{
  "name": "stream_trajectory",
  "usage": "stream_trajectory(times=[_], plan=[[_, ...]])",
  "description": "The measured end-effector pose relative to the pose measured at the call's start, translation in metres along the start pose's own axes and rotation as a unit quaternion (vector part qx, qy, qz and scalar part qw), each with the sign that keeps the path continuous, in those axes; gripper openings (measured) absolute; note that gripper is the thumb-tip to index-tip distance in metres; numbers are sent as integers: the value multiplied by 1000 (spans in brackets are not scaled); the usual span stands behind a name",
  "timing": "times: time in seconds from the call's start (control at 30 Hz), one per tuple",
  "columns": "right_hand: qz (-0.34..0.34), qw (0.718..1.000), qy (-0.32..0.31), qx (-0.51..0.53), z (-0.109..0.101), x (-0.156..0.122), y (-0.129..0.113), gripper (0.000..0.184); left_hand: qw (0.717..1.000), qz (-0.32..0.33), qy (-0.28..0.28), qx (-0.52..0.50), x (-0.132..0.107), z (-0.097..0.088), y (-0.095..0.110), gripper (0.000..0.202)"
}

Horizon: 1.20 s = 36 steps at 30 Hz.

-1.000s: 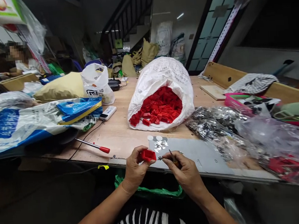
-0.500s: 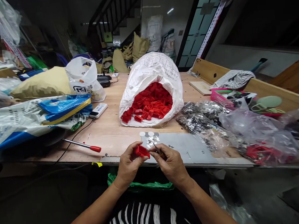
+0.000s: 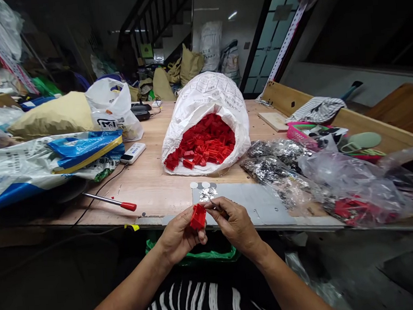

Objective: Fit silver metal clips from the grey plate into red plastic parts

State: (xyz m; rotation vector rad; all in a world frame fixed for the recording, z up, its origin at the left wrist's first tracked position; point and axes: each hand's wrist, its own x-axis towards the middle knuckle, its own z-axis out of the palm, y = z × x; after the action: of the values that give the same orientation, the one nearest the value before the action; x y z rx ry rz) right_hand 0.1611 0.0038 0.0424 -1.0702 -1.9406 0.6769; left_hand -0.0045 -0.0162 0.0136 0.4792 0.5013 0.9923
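My left hand (image 3: 177, 237) is closed around a small, hollow red plastic piece (image 3: 198, 217) at the table's front edge. Close beside it, my right hand (image 3: 237, 223) pinches a slim tool with a brownish handle (image 3: 222, 212); its tip points toward the red piece, and its exact kind is unclear. Just beyond the hands, a pile of tiny shiny metal parts (image 3: 208, 194) lies on a grey sheet (image 3: 246, 196). Further back, a white woven sack (image 3: 210, 89) lies with its mouth toward me, full of similar red plastic pieces (image 3: 208, 140).
A red-knobbed metal lever (image 3: 127, 206) juts out at left, near a white power bank (image 3: 134, 153) with a cable. Clear bags of metal parts (image 3: 283, 167) and a pink basket (image 3: 301, 137) crowd the right. Below my hands hangs a green bag (image 3: 215, 256). A person sits far left.
My left hand has turned the red piece more upright, and its fingers have shifted beneath it. The right hand stays close by with the tool. The view has shifted slightly.
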Motion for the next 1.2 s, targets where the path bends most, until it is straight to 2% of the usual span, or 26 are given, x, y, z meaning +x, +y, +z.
stream_trajectory(times=[0.27, 0.47, 0.7, 0.9, 1.2], plan=[[-63, 998, -12, -9, -2, 0, 1, 15, 1000, -9, 9, -15, 2, -3, -5, 23], [-60, 996, -55, -27, -4, 0, 5, 15, 1000, -23, 2, 3, 0, 2, -5, 23], [-1, 993, -116, 3, -13, 0, 2, 17, 999, -31, 31, -16, 0, 0, -8, 25], [88, 993, -73, 31, -15, 0, 7, 16, 999, -30, 12, -13, -1, 2, -7, 39], [99, 991, -89, 9, -8, -2, 4, 17, 999, -7, 24, 28, 1, 2, -10, 37]])
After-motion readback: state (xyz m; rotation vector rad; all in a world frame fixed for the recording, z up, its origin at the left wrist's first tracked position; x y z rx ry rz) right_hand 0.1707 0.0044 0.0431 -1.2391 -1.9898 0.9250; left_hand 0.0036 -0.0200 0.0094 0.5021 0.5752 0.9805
